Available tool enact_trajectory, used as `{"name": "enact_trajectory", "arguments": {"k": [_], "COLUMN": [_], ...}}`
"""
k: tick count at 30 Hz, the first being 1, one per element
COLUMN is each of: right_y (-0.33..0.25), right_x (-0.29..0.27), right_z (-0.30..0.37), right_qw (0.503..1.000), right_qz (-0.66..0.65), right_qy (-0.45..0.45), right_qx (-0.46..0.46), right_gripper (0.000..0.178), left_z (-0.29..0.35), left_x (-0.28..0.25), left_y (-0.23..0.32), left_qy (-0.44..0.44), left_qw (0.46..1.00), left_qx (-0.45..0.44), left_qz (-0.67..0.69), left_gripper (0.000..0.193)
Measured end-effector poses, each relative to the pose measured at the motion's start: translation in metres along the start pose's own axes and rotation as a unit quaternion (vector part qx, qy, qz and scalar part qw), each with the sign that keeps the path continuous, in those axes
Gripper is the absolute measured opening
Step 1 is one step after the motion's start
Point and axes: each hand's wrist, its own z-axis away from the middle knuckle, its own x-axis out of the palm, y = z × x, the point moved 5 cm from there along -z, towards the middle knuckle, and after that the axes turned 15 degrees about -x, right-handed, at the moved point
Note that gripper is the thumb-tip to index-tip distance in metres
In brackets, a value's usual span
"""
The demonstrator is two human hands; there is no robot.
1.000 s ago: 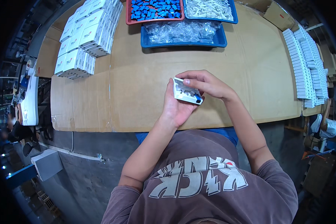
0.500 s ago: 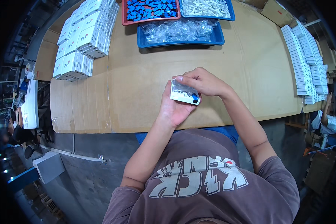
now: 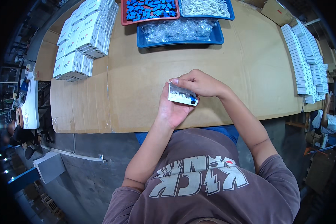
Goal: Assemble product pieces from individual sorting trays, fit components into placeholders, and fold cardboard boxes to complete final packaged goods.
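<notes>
A small, shallow white box (image 3: 182, 99) lies tilted in my left hand (image 3: 171, 112), whose fingers wrap round it from below and from the left side. Its top looks open or see-through, with clear plastic, white parts and a blue piece (image 3: 193, 100) at its right corner. Over the far side of the box comes my right hand (image 3: 201, 83), thumb laid along the upper edge and fingers curled behind it. Those right fingertips are partly hidden. Both hands are above the near middle of the cardboard-covered table (image 3: 145, 82).
Beyond the hands stand a red tray (image 3: 124, 18) of blue parts, a blue tray (image 3: 233, 16) of white parts and a blue tray (image 3: 179, 44) of clear bags. Stacked white boxes (image 3: 84, 37) rise at left, more boxes (image 3: 304, 63) at right. People sit at the far sides.
Both hands and the white box have shifted very slightly left. The box is tipped a little more, and my right thumb remains at its upper edge.
</notes>
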Motion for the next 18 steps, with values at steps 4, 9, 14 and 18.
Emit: {"name": "enact_trajectory", "arguments": {"k": [4, 9, 14, 18], "right_y": [0.006, 0.012, 0.013, 0.026], "right_x": [0.003, 0.01, 0.011, 0.008], "right_z": [0.002, 0.001, 0.002, 0.002], "right_qw": [1.0, 1.0, 0.999, 1.0], "right_qz": [0.005, -0.001, -0.016, -0.019], "right_qy": [-0.007, 0.013, 0.017, 0.014], "right_qx": [-0.002, -0.016, -0.023, -0.021], "right_gripper": [0.053, 0.051, 0.048, 0.048], "left_z": [0.001, 0.004, 0.005, 0.004], "left_x": [0.002, 0.0, -0.002, 0.002], "left_y": [-0.002, 0.0, 0.001, 0.0], "left_qy": [0.031, 0.057, 0.082, 0.095], "left_qw": [0.999, 0.994, 0.992, 0.992], "left_qx": [0.029, 0.061, 0.078, 0.07], "left_qz": [-0.013, -0.071, -0.056, -0.048], "left_gripper": [0.052, 0.056, 0.061, 0.06]}}
